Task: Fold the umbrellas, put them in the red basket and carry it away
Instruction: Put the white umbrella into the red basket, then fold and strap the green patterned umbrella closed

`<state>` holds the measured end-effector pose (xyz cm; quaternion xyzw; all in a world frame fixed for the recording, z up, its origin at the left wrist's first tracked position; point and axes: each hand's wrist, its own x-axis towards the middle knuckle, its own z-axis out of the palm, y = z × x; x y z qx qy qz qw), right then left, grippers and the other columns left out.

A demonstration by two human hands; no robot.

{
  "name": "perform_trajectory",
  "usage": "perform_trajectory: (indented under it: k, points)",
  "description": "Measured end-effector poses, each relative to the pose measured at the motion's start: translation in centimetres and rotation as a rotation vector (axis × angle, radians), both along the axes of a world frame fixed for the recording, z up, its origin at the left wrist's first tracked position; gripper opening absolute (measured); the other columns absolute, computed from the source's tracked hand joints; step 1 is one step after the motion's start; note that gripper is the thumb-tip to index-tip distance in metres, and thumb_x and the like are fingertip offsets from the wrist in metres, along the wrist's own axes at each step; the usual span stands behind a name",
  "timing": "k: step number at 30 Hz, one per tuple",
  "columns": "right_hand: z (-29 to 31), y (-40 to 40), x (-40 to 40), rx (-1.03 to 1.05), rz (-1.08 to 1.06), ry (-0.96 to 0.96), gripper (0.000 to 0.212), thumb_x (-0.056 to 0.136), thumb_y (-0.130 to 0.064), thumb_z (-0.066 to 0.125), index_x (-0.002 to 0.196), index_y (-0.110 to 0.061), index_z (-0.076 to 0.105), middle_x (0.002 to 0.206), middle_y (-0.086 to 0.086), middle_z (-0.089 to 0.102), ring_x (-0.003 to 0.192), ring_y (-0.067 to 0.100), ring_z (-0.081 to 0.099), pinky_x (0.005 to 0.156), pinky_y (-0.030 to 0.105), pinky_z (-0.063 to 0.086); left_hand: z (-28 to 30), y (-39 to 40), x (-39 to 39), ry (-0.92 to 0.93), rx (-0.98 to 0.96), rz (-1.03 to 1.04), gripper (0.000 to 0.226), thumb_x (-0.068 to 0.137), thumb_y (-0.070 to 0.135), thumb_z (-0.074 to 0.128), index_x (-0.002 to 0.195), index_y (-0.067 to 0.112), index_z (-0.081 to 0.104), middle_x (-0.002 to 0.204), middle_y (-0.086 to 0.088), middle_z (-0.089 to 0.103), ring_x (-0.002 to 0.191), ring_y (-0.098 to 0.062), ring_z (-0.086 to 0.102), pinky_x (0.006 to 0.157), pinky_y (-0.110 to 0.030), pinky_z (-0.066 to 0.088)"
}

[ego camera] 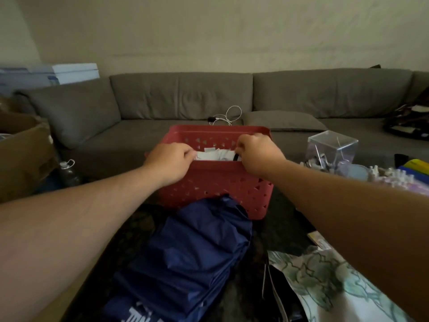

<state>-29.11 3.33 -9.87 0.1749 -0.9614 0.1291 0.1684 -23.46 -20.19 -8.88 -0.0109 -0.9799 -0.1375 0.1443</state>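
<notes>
Both hands are curled over the near rim of the red basket (216, 180) on the dark worktop (278, 228): left hand (169, 160), right hand (257, 152). Navy umbrella (192, 259) lies just in front; its white lettering is unreadable.

Red basket (216, 182) with perforated walls upright at the worktop's far edge, pale folded umbrella (214, 155) lying inside it, navy umbrella (190, 259) collapsed and crumpled on the worktop, touching the basket's near wall
</notes>
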Motion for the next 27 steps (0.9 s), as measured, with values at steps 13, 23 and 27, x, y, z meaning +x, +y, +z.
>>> perform_trajectory:
  k: [13, 23, 27]
  points:
    - [0.2, 1.3, 9.6, -0.175, 0.162, 0.134, 0.024, 0.101, -0.024, 0.060, 0.088, -0.011, 0.074, 0.086, 0.001, 0.071, 0.080, 0.019, 0.061, 0.079, 0.032, 0.050, -2.5, -0.5, 7.8, 0.165, 0.135, -0.180, 0.047, 0.097, 0.019, 0.067, 0.143, 0.026, 0.063, 0.143, 0.000, 0.062, 0.135, -0.024, 0.055, 0.116, -0.038, 0.042]
    - [-2.2, 11.6, 25.0, -0.916, -0.276, -0.089, 0.016, 0.090, -0.016, 0.069, 0.086, -0.030, 0.074, 0.083, -0.012, 0.073, 0.073, 0.010, 0.067, 0.062, 0.021, 0.046, -8.6, 9.2, 20.8, -0.435, 0.186, -0.481, 0.039, 0.097, 0.051, 0.069, 0.135, 0.051, 0.061, 0.141, 0.020, 0.047, 0.136, -0.006, 0.046, 0.115, -0.034, 0.041]
    - [-3.7, 14.3, 30.2, -0.898, -0.311, -0.103, 0.016, 0.092, -0.014, 0.067, 0.092, -0.028, 0.074, 0.093, -0.006, 0.072, 0.080, 0.011, 0.065, 0.073, 0.029, 0.048, -9.2, 14.9, 23.6, -0.322, 0.288, -0.435, 0.038, 0.098, 0.050, 0.067, 0.135, 0.049, 0.058, 0.131, 0.013, 0.047, 0.131, -0.014, 0.048, 0.109, -0.032, 0.043]
